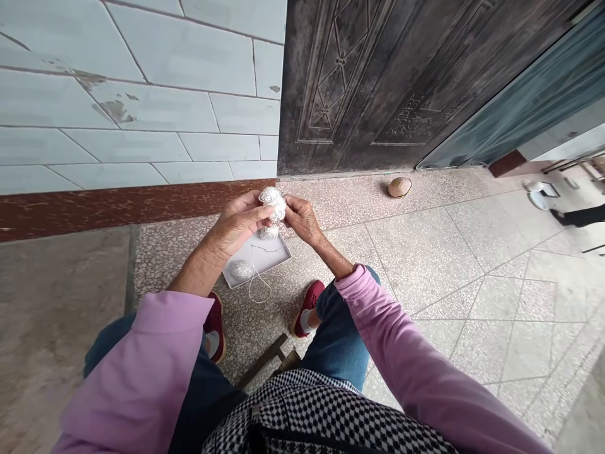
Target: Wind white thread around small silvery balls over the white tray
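Observation:
My left hand [241,222] holds a lumpy white yarn bundle [271,200] with rounded lobes, its thumb lying across the front. At the bundle's right side, my right hand [302,217] is closed in a pinch on the yarn; its fingertips are partly hidden. Below the hands, a shallow white tray [278,257] like a box lid lies on the floor. In it sits a ball of white yarn [242,271], and a second, smaller white ball [269,232] shows just under the bundle. A loose strand of yarn [261,301] loops over the tray's front edge.
My red shoes [307,308] stand on either side, just in front of the tray. Ahead are a tiled wall [165,113] and a dark carved door [359,82]. A round pinkish object [399,186] lies by the door. Part of a wooden stool [265,362] shows between my legs.

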`<action>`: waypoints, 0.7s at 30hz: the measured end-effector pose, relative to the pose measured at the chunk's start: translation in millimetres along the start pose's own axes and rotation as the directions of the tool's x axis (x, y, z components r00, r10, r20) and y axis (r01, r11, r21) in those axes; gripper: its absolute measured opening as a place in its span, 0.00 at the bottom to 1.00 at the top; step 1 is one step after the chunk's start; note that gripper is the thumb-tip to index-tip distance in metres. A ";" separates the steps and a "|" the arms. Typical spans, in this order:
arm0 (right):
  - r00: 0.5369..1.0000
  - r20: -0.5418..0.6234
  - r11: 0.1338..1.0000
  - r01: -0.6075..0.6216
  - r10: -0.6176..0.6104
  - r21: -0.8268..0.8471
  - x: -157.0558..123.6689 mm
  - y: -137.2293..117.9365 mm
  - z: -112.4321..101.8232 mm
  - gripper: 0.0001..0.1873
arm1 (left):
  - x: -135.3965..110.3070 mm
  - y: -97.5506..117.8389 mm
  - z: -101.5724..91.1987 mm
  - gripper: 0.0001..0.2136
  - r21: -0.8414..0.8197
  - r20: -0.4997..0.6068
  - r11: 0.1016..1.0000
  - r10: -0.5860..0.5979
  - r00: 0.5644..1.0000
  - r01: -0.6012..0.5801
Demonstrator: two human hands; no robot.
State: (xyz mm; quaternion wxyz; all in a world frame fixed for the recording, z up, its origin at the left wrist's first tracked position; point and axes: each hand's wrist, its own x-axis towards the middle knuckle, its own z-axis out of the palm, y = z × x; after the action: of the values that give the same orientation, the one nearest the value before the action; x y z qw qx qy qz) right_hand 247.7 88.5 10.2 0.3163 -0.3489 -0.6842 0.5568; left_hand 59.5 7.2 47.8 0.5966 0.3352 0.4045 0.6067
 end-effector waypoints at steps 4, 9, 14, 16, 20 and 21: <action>0.999 0.031 0.999 0.036 -0.036 0.024 2.6 2.8 -2.2 0.36 | 0.4 0.2 -6.1 0.27 0.019 -0.007 1.000 0.005 1.000 -0.005; 1.000 -0.004 0.996 0.004 -0.004 0.089 5.9 -1.6 -7.8 0.29 | -4.6 2.8 -4.2 0.30 0.042 0.074 0.998 -0.041 0.996 0.038; 0.992 0.105 0.993 -0.077 0.068 0.089 5.2 0.4 -2.8 0.28 | -6.1 5.6 -3.5 0.30 0.086 0.126 0.993 -0.092 0.988 0.082; 0.991 0.116 0.997 -0.065 0.061 0.034 3.5 2.4 -0.1 0.30 | -4.6 4.8 -3.4 0.28 0.094 0.138 0.990 -0.114 0.984 0.101; 0.995 0.092 0.996 -0.035 0.043 -0.084 -0.6 2.4 0.3 0.28 | -2.2 3.4 -2.4 0.28 0.082 0.107 0.992 -0.101 0.989 0.092; 0.994 0.096 0.994 -0.040 0.050 -0.101 -1.1 1.2 -0.4 0.27 | -2.6 3.8 -2.0 0.29 0.086 0.104 0.991 -0.110 0.989 0.101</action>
State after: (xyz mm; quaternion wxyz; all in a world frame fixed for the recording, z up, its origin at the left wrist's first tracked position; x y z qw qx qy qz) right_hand 248.8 88.0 9.0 0.2519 -0.3518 -0.7176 0.5457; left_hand 56.2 4.6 50.5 0.6349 0.3694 0.4129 0.5385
